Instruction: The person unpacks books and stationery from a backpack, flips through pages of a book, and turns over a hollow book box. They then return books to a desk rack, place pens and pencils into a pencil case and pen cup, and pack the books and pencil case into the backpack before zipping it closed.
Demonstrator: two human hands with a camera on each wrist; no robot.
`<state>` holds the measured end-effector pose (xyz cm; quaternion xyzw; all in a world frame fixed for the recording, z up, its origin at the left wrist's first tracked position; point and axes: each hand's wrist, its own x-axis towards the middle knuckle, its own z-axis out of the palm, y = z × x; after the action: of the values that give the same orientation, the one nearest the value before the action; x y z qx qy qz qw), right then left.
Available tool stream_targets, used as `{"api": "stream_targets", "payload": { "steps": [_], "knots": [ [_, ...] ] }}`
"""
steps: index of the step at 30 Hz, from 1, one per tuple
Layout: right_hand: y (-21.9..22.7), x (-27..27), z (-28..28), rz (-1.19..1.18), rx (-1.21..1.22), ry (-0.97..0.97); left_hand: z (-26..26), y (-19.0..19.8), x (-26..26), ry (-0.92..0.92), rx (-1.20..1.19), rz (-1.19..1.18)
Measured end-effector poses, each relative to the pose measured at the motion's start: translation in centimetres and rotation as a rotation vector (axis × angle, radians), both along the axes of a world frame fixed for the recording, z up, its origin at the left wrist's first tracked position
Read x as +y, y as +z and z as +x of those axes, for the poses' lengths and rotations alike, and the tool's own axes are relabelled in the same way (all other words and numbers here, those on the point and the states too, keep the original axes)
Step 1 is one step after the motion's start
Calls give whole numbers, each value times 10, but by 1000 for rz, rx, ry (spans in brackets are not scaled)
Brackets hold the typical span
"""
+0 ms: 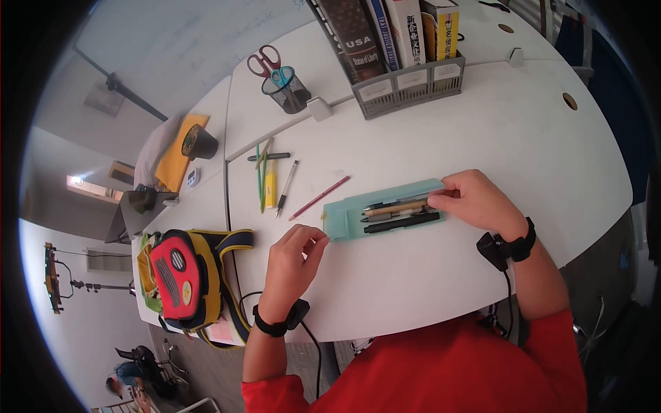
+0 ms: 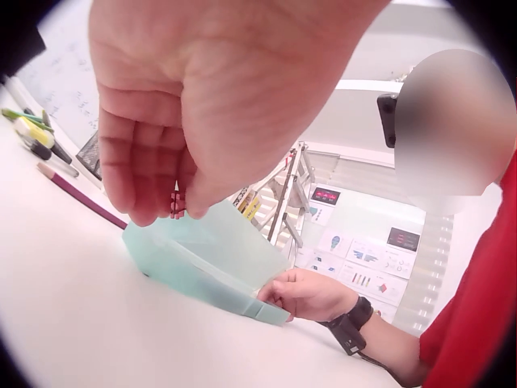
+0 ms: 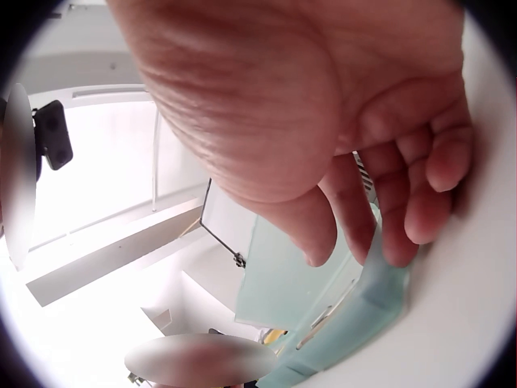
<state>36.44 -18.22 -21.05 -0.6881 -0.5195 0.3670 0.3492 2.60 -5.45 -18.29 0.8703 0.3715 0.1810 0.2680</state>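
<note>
A translucent teal pencil case [image 1: 337, 224] lies on the white table with its lid [image 3: 279, 271] tilted up along the far side. Inside are several pens and a wooden-coloured pencil [image 1: 403, 208], with a black pen [image 1: 401, 222] nearest the body. My left hand [image 1: 292, 265] pinches the case's near left corner between thumb and bent fingers; its palm covers much of the left wrist view. At the other end, my right hand [image 1: 482, 199] grips the case, thumb at the inner edge and fingers outside. A dark red pencil [image 1: 319, 197] lies just beyond the left end.
Left of the case lie a black-and-clear pen [image 1: 287, 189], a yellow highlighter [image 1: 270, 186] and green pencils [image 1: 261, 180]. A red and yellow backpack [image 1: 186, 279] sits at the left. Farther back stand a mesh cup [image 1: 289, 96] with scissors and a grey book rack [image 1: 410, 93].
</note>
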Motion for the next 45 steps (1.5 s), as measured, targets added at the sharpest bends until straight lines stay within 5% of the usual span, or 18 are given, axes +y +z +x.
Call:
{"api": "stream_targets", "payload": {
  "steps": [15,17,25,32,34,37,40,42,43,45],
  "knots": [
    [1,0,-1,4,22,-7,-5,-6,46,78,-143,-105],
    [2,0,-1,0,11,-7,6,0,64,22,-63,-151],
    [-5,-1,0,11,34,-9,47,3,87,-406,293,352],
    [0,-3,-8,4,-4,-17,45,-6,93,-410,248,346],
    [7,-6,-13,-88,151,-66,41,-12,95,-451,215,356],
    [20,-13,-38,-16,116,79,35,-15,97,-444,200,352],
    [29,-12,-77,91,28,310,31,-21,98,-410,223,342],
    [36,-8,-99,286,-270,616,27,-26,94,-375,198,356],
    [40,-5,-110,285,-277,616,26,-28,92,-348,182,371],
    [49,6,-129,551,-692,602,22,-31,91,-324,205,353]
  ]
}}
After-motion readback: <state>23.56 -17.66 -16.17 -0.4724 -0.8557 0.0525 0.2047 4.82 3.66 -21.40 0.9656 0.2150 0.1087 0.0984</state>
